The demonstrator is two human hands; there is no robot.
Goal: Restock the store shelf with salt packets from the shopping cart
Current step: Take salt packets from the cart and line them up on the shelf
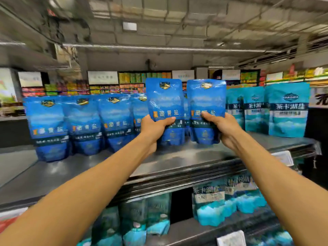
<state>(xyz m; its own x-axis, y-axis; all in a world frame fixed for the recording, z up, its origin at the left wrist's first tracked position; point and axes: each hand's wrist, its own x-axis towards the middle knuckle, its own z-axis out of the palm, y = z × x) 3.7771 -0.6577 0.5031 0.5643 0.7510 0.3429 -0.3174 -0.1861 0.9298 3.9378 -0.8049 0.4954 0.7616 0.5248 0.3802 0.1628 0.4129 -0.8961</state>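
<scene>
Each hand holds one salt packet upright over the top shelf [177, 157]: the left hand [156, 125] is closed around the lower part of a dark blue packet [164, 103], the right hand [221, 126] around its twin [206, 103]. Left of the left grip, shelved blue packets [79, 125] already stand in a row; right of the right grip stand teal packets [287, 110]. These two look nearly placed. The cart is out of sight, so I can't tell what remains.

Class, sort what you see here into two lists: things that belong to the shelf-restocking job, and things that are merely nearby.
Belonging to the job:
left hand
right hand
two dark blue packets, left and right
top shelf
dark blue row

Merely nearby:
teal packets
lower shelf packets
price tags
</scene>
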